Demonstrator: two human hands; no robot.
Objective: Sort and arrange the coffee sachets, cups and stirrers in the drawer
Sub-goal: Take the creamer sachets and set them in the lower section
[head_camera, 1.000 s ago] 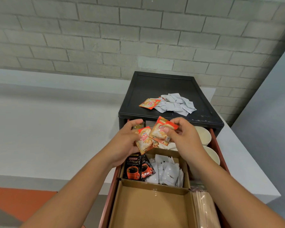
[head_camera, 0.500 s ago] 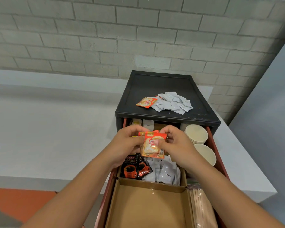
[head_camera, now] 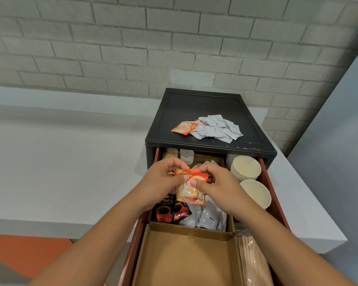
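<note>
Over the open red drawer (head_camera: 274,195), my left hand (head_camera: 161,182) and my right hand (head_camera: 217,184) together pinch a small stack of orange creamer sachets (head_camera: 191,193) by its upper part. Below them a cardboard compartment holds black coffee sachets (head_camera: 170,209) on the left and white sachets (head_camera: 209,217) on the right. Paper cups (head_camera: 246,168) stand in stacks along the drawer's right side, with a second stack (head_camera: 256,193) in front. Wrapped wooden stirrers (head_camera: 254,263) lie at the front right. The drawer's back part holds more sachets, partly hidden.
A black cabinet top (head_camera: 194,108) carries a loose pile of white sachets (head_camera: 217,129) and one orange sachet (head_camera: 182,127). An empty cardboard box (head_camera: 186,261) fills the drawer's front. A pale counter (head_camera: 50,162) runs left, and a brick wall stands behind.
The two orange sachets, held apart a second ago, have been brought together into one stack between both hands, which have dropped slightly over the drawer.
</note>
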